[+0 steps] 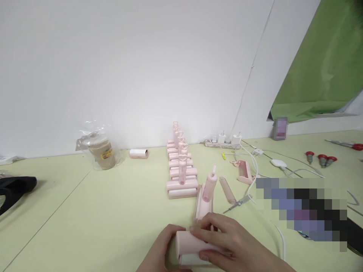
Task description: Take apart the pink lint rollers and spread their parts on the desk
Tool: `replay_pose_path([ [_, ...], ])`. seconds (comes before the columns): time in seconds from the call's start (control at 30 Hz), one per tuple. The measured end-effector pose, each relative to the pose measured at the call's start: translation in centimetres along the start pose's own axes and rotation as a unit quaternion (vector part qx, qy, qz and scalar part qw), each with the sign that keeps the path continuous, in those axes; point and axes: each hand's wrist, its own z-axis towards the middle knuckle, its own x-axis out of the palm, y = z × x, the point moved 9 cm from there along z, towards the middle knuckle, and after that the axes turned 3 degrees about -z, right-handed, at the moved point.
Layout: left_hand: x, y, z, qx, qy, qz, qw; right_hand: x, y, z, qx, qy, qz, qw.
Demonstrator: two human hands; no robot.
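Observation:
At the bottom of the view is a pink plastic casing (187,243) with a rounded top and a white lower part. My left hand (161,247) is curled round its left end, some fingers hidden behind and below it. My right hand (227,241) grips it from the right, thumb in front and fingers over the top. Just beyond my right hand lies another pink casing (200,207) with a translucent pink tube (210,187) standing on it. A loose translucent tube (227,190) and a screwdriver (238,203) lie to the right.
A row of similar pink casings (183,185) with upright tubes runs toward the wall. Further right are an open pink shell (244,172), white cables (255,162), a power strip (222,143) and red-topped bits (322,159). A bagged cup (104,151) and a black object (17,187) stand left.

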Motion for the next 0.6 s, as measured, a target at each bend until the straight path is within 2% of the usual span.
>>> replay_pose_path([
  [0.17,0.2,0.4,-0.1,0.015,0.002,-0.009,1.0,1.3,0.0,-0.1,0.013,0.02,-0.01,1.0],
  [0.3,-0.4,1.2,-0.3,0.03,-0.045,0.0,0.999,2.7,0.0,-0.4,0.005,0.003,-0.017,1.0],
  [0.37,-0.6,1.3,-0.4,0.037,-0.059,0.023,0.997,2.3,0.3,-0.8,-0.026,-0.015,-0.029,0.999],
  [0.4,-0.6,1.2,-0.4,0.04,-0.059,0.035,0.997,1.4,0.0,-1.0,-0.027,-0.037,-0.03,0.999],
  [0.47,-0.5,1.1,-0.4,0.045,-0.055,0.058,0.996,-1.3,-2.0,-1.2,0.028,-0.101,-0.027,0.994],
  [0.53,-0.6,0.9,-0.3,0.053,-0.056,0.075,0.994,-3.7,-5.1,-1.2,0.125,-0.148,-0.02,0.981],
  [0.6,-0.7,0.9,-0.2,0.068,-0.057,0.086,0.992,-4.1,-8.0,-0.8,0.207,-0.134,0.002,0.969],
])
